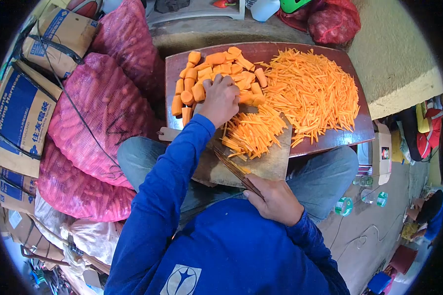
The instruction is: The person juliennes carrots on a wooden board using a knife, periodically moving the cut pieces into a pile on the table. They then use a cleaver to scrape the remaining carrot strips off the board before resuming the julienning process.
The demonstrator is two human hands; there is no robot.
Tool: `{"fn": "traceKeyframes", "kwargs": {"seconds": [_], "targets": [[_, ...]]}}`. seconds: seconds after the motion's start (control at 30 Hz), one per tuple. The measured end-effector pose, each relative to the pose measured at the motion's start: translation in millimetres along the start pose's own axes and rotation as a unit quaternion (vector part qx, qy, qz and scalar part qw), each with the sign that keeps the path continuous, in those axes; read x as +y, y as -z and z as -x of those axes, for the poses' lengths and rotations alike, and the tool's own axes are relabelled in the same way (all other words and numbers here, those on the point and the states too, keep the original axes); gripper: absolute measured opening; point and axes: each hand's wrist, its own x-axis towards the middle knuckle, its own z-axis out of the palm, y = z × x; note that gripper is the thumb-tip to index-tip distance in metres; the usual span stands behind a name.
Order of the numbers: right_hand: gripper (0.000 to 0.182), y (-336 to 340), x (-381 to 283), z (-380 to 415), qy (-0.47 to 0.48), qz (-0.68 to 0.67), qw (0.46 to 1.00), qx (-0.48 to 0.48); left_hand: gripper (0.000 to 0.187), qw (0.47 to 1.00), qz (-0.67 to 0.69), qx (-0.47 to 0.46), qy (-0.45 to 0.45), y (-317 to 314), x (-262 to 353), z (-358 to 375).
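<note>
My left hand (220, 101) reaches down into a heap of peeled carrot pieces (188, 84), its fingers bent over them. The fingertips are hidden, so whatever they hold cannot be made out. My right hand (276, 199) grips a knife (234, 166) by its handle, the blade slanting up and left over the wooden cutting board (275, 164). The board rests across my lap against the edge of a dark red table (337, 139). Carrot strips (253, 132) lie on the board beside the blade. A larger pile of carrot strips (312, 93) covers the table's right side.
Pink mesh sacks (98, 118) bulge on my left, beside cardboard boxes (19, 120). A red mesh bag (333, 22) sits beyond the table near a concrete ledge (403, 69). Plastic bottles (344, 206) and a cable (362, 241) lie on the floor at right.
</note>
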Motion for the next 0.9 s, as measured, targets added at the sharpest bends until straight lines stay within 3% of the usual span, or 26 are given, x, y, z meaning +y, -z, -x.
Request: {"fn": "traceKeyframes", "kwargs": {"seconds": [0.23,0.3,0.43,0.5,0.67,0.77,0.9], "targets": [[0.039,0.1,2.6,1.2,0.001,-0.008,1.000,0.006,0.007,0.992,0.095,0.063,0.048,20.6,-6.1,22.0],[0.038,2.4,1.6,0.3,-0.002,-0.014,1.000,-0.001,0.008,0.943,0.259,0.026,0.206,30.2,-4.8,37.8],[0.036,8.2,-3.4,0.5,-0.033,-0.076,0.996,-0.031,0.011,0.928,0.274,0.118,0.225,53.8,10.8,81.9],[0.035,12.8,-8.1,0.1,-0.037,-0.094,0.994,-0.039,0.017,0.885,0.307,0.106,0.332,63.0,20.7,105.6],[0.033,16.5,-1.2,-8.7,-0.045,-0.076,0.994,-0.065,0.022,0.916,0.231,0.072,0.320,61.0,35.5,151.4],[0.033,24.0,5.1,-18.1,-0.036,-0.012,0.999,-0.020,0.027,0.961,0.082,0.051,0.257,68.2,53.1,158.2],[0.037,29.5,7.5,-26.8,-0.023,-0.042,0.997,0.057,0.028,0.963,0.098,0.060,0.245,71.3,67.6,159.9]]}}
